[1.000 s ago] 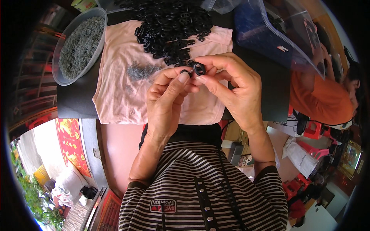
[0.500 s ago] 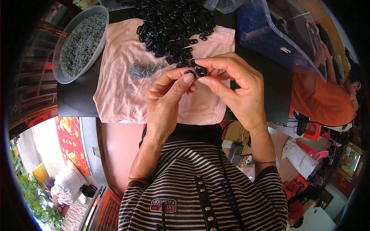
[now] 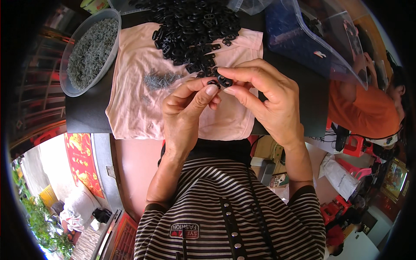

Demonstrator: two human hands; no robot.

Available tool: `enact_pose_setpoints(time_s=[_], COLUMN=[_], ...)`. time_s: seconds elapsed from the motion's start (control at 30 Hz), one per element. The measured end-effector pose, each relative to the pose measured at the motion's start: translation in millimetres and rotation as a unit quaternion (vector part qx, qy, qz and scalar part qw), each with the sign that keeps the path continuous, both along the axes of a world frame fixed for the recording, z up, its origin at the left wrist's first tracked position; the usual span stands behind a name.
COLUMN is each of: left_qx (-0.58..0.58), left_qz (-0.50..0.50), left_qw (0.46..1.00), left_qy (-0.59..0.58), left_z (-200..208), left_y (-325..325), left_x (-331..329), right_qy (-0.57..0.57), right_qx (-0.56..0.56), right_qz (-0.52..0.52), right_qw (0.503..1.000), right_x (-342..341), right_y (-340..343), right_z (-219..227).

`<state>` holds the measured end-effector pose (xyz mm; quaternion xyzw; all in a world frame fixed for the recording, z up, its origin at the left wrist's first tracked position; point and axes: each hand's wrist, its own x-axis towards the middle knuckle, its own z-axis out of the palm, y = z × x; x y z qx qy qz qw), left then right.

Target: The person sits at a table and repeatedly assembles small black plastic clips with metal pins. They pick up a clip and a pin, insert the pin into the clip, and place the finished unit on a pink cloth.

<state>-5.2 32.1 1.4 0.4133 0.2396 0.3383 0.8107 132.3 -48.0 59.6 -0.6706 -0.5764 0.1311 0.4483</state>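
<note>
Between the thumb and index finger of my right hand (image 3: 271,99) is a black two-hole cord lock part (image 3: 225,81), oval in shape. My left hand (image 3: 185,108) pinches a smaller black plastic piece (image 3: 212,82), partly covered by the fingertips. The two parts meet or nearly meet; I cannot tell whether they are joined. Both hands are over a pink cloth (image 3: 130,95). Just beyond my left hand lies a small heap of grey metal springs (image 3: 160,79). Past the fingertips a big pile of black cord lock parts (image 3: 195,30) spreads over the cloth's far side.
At the far left stands a clear round tub (image 3: 117,47) full of grey springs. A clear plastic bin (image 3: 303,32) is at the far right, on the black table (image 3: 84,119). Beyond the table's right edge sits another person in an orange top (image 3: 364,106).
The black part in my right hand has tilted slightly. Both hands keep their pinch over the cloth, and the view has shifted a little.
</note>
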Motion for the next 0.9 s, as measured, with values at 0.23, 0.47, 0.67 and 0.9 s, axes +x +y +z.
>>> enact_pose_setpoints(time_s=[0.23,0.47,0.67,0.9], left_qx=[0.004,-0.025,-0.043,-0.045], left_qz=[0.0,-0.021,-0.023,-0.027], left_qw=[1.0,0.999,0.999,0.999], left_qy=[-0.006,-0.008,-0.003,0.007], left_z=[1.2,1.9,4.9,3.0], left_y=[2.9,2.5,0.1,-4.9], left_x=[0.3,-1.6,-2.2,-1.4], right_qy=[0.003,0.021,0.005,0.041], right_qx=[-0.004,0.017,0.032,0.009], right_qz=[0.009,0.012,0.02,0.022], right_qw=[1.0,1.0,0.999,0.999], right_x=[1.8,1.0,2.4,1.5], right_y=[0.0,1.0,0.3,-4.4], right_z=[0.8,-2.6,-5.0,-9.6])
